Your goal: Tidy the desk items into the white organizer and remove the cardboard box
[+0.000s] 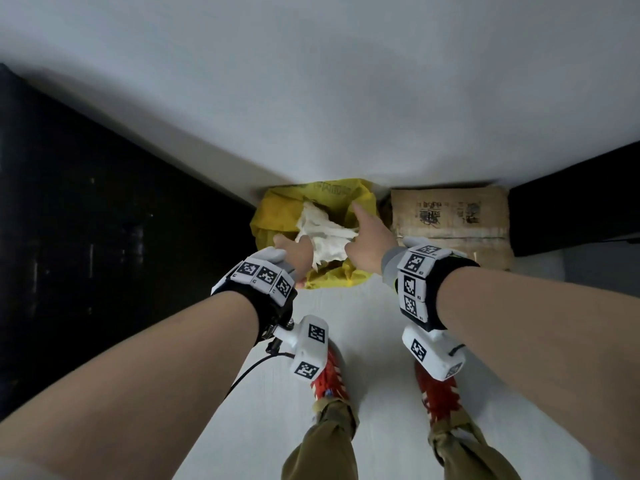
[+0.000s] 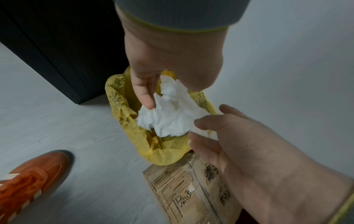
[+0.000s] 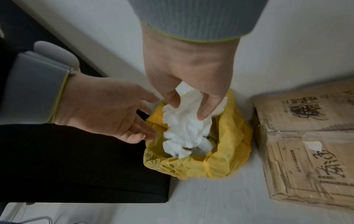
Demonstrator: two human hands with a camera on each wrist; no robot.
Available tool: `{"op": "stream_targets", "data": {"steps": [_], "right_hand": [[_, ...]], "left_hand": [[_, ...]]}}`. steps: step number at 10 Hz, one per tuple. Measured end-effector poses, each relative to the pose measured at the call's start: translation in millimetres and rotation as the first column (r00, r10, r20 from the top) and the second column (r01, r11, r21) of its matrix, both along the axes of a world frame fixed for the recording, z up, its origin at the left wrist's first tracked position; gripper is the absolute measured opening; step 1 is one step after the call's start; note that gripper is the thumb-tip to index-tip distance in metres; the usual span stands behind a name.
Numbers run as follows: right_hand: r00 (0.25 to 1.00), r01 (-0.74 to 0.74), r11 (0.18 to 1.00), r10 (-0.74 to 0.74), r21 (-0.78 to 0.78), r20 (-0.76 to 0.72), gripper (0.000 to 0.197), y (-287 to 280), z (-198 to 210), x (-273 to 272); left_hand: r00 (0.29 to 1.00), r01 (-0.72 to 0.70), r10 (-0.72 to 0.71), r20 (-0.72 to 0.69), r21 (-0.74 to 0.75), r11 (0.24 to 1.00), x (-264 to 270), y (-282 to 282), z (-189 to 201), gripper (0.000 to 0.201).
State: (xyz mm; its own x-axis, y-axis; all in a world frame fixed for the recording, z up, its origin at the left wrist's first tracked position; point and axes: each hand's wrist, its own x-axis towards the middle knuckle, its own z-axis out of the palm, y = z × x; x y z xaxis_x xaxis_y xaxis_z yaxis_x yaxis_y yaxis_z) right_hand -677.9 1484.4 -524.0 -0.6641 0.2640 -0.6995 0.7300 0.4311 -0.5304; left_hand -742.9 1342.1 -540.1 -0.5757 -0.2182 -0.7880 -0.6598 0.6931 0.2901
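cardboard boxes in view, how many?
1: the cardboard box lies on the floor against the wall, just right of the yellow bag. Others may be out of sight.

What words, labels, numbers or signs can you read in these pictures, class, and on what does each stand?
Nothing reads clearly enough to quote.
On the cardboard box: printed forms and handwritten characters, some scribbled over, too blurred to read.
On the yellow bag: dark printed characters along its rim, too blurred to read.
On the wrist bands: black-and-white square marker codes, no words.
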Motion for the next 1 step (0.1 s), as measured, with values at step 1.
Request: {"op": "stream_targets", "data": {"steps": [1], "right_hand": [[0.999, 0.032, 0.999, -0.032, -0.021, -0.006, 0.081, 7.3, -0.6, 6.0]], "left_hand": [[0.991, 0.136, -0.136, -0.003, 0.034, 0.99, -3.2, -8.4, 5.0, 0.051]]}}
